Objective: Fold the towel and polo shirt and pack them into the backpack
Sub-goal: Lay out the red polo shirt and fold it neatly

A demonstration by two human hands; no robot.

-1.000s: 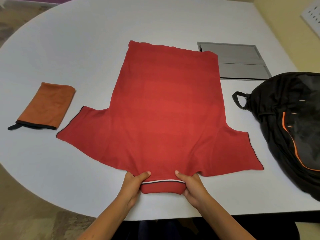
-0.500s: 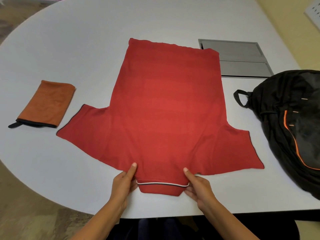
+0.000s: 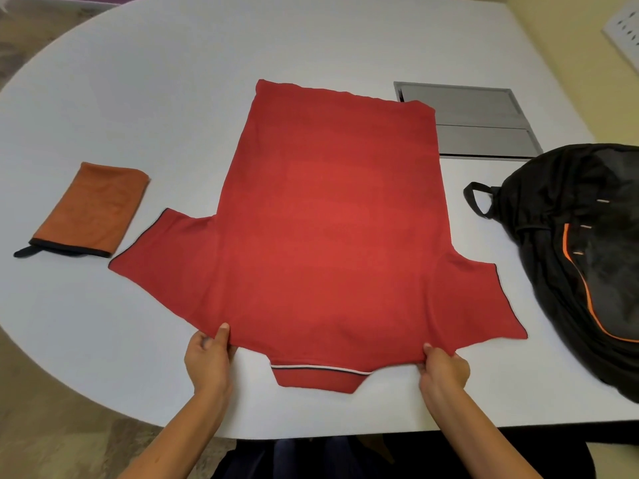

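A red polo shirt (image 3: 332, 229) lies flat and face down on the white table (image 3: 173, 98), collar toward me, sleeves spread to both sides. My left hand (image 3: 207, 357) pinches the shirt's near edge at the left shoulder, thumb on top. At the right shoulder my right hand (image 3: 444, 369) pinches the near edge the same way. An orange towel (image 3: 95, 210), folded into a small rectangle with a black trim, rests at the left. The black backpack (image 3: 587, 257) with orange piping lies on the table's right side.
A grey metal cable hatch (image 3: 480, 122) is set into the table behind the shirt's far right corner. The table's curved near edge runs just in front of my hands. A yellow wall stands at the right.
Both hands have moved apart from the collar outward to the shirt's shoulders. The collar now lies uncovered between them.
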